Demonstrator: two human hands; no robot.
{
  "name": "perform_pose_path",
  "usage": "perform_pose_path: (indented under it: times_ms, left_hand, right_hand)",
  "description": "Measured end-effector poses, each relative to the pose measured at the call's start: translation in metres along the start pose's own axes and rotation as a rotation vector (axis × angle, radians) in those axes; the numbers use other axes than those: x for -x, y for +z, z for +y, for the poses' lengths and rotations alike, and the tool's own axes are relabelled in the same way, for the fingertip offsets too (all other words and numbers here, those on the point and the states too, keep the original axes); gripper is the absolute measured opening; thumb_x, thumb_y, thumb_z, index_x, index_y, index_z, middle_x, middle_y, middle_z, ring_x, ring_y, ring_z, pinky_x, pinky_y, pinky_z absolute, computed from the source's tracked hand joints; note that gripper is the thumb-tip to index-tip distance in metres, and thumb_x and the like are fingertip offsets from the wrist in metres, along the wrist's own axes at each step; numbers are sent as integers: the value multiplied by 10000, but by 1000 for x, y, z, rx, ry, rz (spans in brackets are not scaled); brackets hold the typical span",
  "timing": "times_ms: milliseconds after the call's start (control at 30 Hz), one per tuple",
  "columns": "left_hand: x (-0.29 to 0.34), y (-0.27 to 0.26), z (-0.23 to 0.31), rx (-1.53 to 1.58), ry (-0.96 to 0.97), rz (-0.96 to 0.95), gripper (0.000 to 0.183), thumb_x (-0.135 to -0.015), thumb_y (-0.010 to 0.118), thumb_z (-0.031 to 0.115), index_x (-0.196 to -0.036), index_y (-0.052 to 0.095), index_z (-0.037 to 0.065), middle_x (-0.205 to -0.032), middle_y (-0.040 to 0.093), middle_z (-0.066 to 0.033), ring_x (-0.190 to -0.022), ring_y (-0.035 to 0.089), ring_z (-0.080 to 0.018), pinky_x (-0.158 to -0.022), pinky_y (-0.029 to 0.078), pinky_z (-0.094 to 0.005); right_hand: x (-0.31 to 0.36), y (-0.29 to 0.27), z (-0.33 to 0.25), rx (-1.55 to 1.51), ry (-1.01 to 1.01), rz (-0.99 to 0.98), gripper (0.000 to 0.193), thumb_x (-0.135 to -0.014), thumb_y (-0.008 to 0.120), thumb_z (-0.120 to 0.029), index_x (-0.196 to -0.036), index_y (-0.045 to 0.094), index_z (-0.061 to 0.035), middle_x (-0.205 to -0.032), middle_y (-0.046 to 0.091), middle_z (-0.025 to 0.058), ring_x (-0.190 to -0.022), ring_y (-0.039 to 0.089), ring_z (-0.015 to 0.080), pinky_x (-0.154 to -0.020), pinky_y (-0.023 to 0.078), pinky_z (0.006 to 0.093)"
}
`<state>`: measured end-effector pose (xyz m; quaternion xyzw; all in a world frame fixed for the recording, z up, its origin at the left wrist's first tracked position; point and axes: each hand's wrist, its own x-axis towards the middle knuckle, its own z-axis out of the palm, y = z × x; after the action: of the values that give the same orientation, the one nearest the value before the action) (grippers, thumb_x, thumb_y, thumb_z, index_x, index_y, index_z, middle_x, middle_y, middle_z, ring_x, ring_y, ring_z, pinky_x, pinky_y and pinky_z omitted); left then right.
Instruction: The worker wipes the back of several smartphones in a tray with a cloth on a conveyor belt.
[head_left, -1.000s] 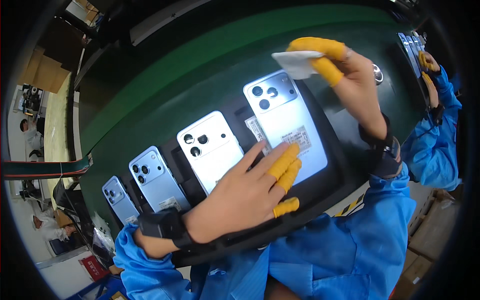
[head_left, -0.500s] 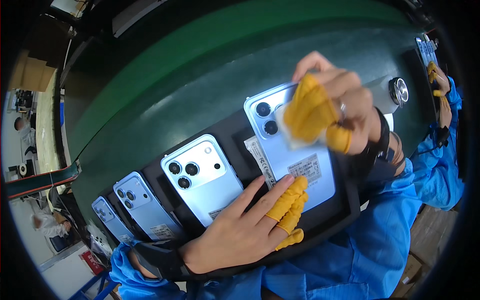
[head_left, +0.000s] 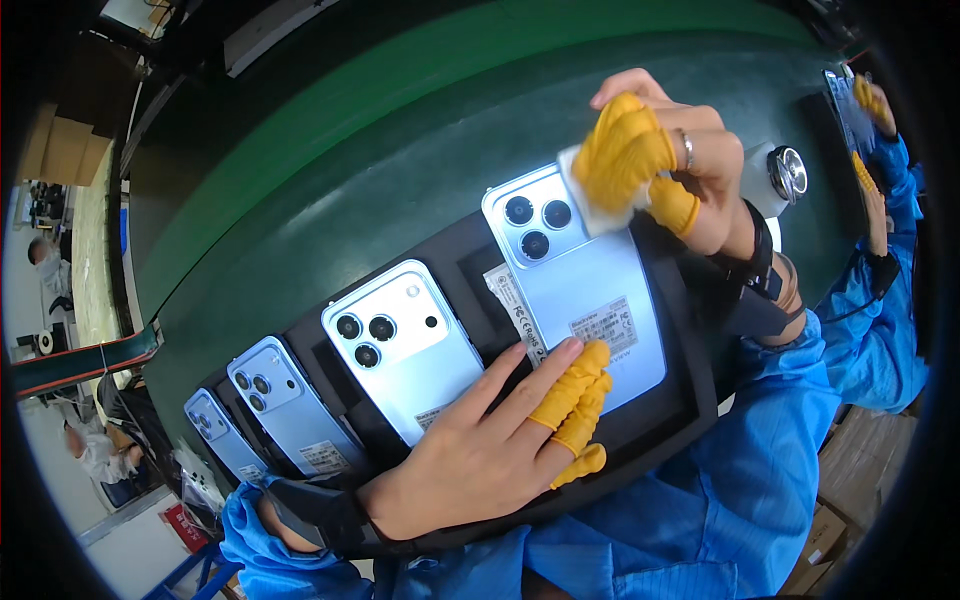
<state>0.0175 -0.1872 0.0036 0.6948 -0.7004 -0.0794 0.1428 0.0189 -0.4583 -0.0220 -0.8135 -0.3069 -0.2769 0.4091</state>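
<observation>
My right hand [head_left: 700, 150], with yellow finger cots on several fingers, is closed on a white wiping cloth [head_left: 606, 218]. It presses the cloth at the upper right edge of a light-blue smartphone [head_left: 590, 278], which lies back up with its lenses and a printed label showing. My left hand [head_left: 465, 460] lies flat with fingers stretched out, some in yellow cots. Its fingertips rest on the lower left part of that phone, beside a white label strip [head_left: 512, 305]. Left of it, a second light-blue phone [head_left: 400, 345] is partly covered at its lower end by my left hand.
Two more blue phones [head_left: 285, 400] [head_left: 222, 432] lie further left in the same black tray [head_left: 690, 365]. A white bottle with a metal top [head_left: 788, 172] stands right of my right hand on the green work surface [head_left: 380, 190]. Another person's hands [head_left: 874, 200] work at the far right.
My right hand has moved up with the cloth, off the phone's middle to its upper right edge, uncovering more lenses. My left hand has barely shifted.
</observation>
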Motion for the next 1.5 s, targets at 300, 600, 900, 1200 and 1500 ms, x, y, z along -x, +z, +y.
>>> perform_pose_path:
  times_ms: [300, 600, 900, 1200, 1500]
  left_hand:
    - [4, 4, -4, -50, 35, -4, 397, -857, 562, 391, -1041, 653, 51, -1126, 616, -130, -1176, 501, -226, -959, 419, -348]
    - [3, 11, -4, 13, 19, 106, 366, -822, 610, 351, -961, 658, 16, -1158, 580, -193, -1094, 543, -261, -902, 452, -337]
    - [1, 10, -4, -8, 29, 105, 344, -805, 631, 342, -898, 661, 12, -1157, 580, -204, -1073, 556, -278, -904, 458, -340]
    - [3, 8, -3, -3, 13, 93, 341, -808, 630, 344, -919, 672, 24, -1119, 609, -176, -1100, 552, -256, -929, 448, -366]
    - [3, 10, -4, -6, 43, 106, 326, -823, 620, 337, -905, 667, 25, -1085, 624, -171, -1118, 546, -262, -952, 430, -401]
  right_hand:
    - [0, 11, -21, 49, -68, -270, 123, -738, 594, -35, -816, 673, 18, -845, 675, 152, -761, 652, 267, -875, 445, 473]
    - [0, 3, -25, 554, 44, -36, 243, -742, 681, -26, -984, 672, -46, -1002, 668, 88, -910, 630, 256, -810, 471, 308]
    - [-4, 13, -27, 453, 71, 94, 179, -729, 698, -23, -906, 674, -26, -922, 673, 109, -835, 641, 230, -851, 471, 357]
    - [6, 9, -20, 113, 27, -168, 65, -628, 636, 3, -688, 615, -10, -661, 607, 117, -625, 599, 238, -901, 420, 454]
    - [-3, 28, -23, 174, -7, -133, 73, -710, 663, 14, -747, 608, -15, -700, 606, 101, -699, 615, 229, -965, 397, 472]
